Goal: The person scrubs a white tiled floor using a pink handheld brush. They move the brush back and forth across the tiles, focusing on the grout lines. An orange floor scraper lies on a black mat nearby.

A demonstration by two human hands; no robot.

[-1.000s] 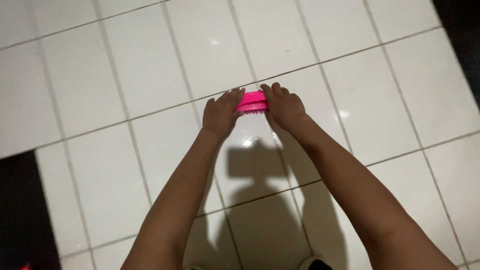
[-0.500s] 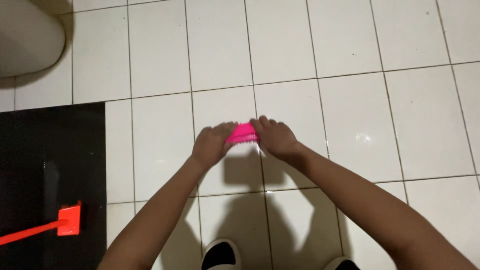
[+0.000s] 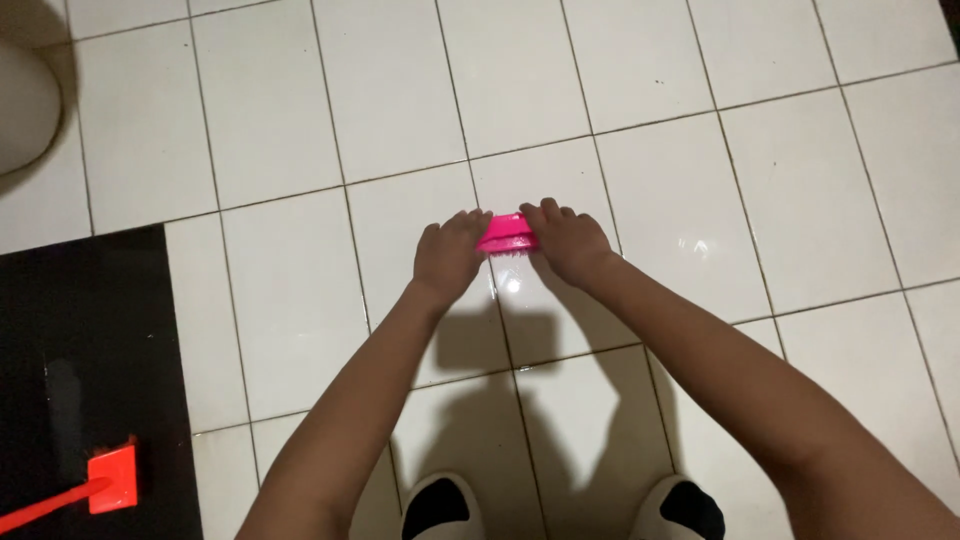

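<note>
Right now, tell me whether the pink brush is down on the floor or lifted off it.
Down: the pink brush sits bristles-down against the white tile floor, left hand and right hand pressing its ends.

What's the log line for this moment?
left hand: on pink brush | right hand: on brush | brush on white tile floor

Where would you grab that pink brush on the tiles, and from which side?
Probably by its two short ends, coming down from above. The pink brush lies flat on the white tiled floor, long side running left to right, bristles apparently facing down. The left hand and right hand already clasp it that way, one at each end, leaving only its middle visible.
</note>
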